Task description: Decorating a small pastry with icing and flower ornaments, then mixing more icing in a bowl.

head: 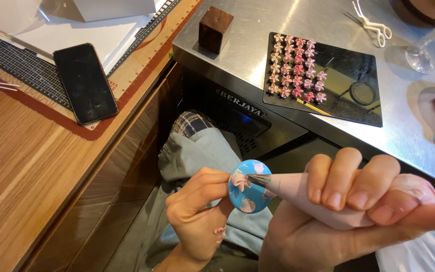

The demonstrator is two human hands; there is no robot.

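I log: right hand (358, 201) fisted round soft piping bag (303, 194), squeeze mid-body; left hand (197, 211) pinches light blue disc (248, 186), nine o'clock of tip; icing fragile.

Brushed steel counter (247, 45), glossy black tray (351, 80), grained wood table (21, 166), shiny metal nozzle (259, 180)

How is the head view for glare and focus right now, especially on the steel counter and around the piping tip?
Head view: soft glare streaks the steel counter, and the black tray mirrors overhead shapes; the pink flowers stay readable. The piping bag in the right hand and the blue disc held by the left hand look sharp. The glass at the right edge is slightly blurred.
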